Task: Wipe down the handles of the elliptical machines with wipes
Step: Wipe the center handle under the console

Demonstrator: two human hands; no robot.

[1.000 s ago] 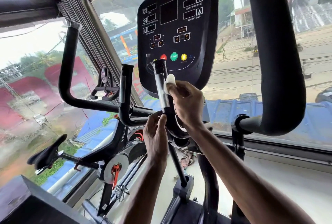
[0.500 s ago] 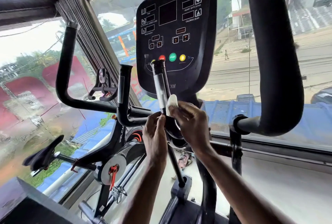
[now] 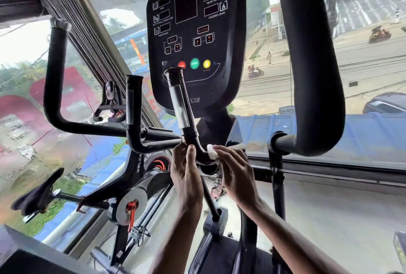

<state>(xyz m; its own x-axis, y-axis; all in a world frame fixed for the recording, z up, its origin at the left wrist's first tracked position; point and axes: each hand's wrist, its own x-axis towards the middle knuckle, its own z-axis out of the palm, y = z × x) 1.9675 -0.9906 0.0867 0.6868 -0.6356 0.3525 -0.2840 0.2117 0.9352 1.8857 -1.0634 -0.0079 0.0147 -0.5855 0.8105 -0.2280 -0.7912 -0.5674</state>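
wide window glass [image 3: 274, 102] fills the background, with a wet street and buildings beyond it, seen from above.

close in front of it stands the elliptical machine's right fixed handle [image 3: 183, 107], a short black bar with a silver sensor strip that rises at a tilt in front of the console. a small white wipe [image 3: 211, 152] sits at the bend at the handle's base. the right hand [image 3: 236, 175] pinches the wipe between fingertips and thumb and presses it against the right side of the bend. the left hand [image 3: 186, 175], seen from the back, has its fingers curled round the same bend from the left side, just beside the wipe but not touching it.

the black console [image 3: 193, 38] hangs above, its displays dark, with a red button [image 3: 181, 65], a green start button [image 3: 194, 63] and a yellow button [image 3: 206, 64] in a row just behind the handle's tip. the left fixed handle [image 3: 133, 107] stands near to the left. the thick padded right swing handle [image 3: 312, 65] rises well apart on the right, and the left swing handle [image 3: 55, 80] curves up on the far left.

beyond the left handles a spin bike [image 3: 140, 164] stands by the window, its saddle [image 3: 37, 192] low at the left and its steel flywheel [image 3: 131, 205] below the hands.
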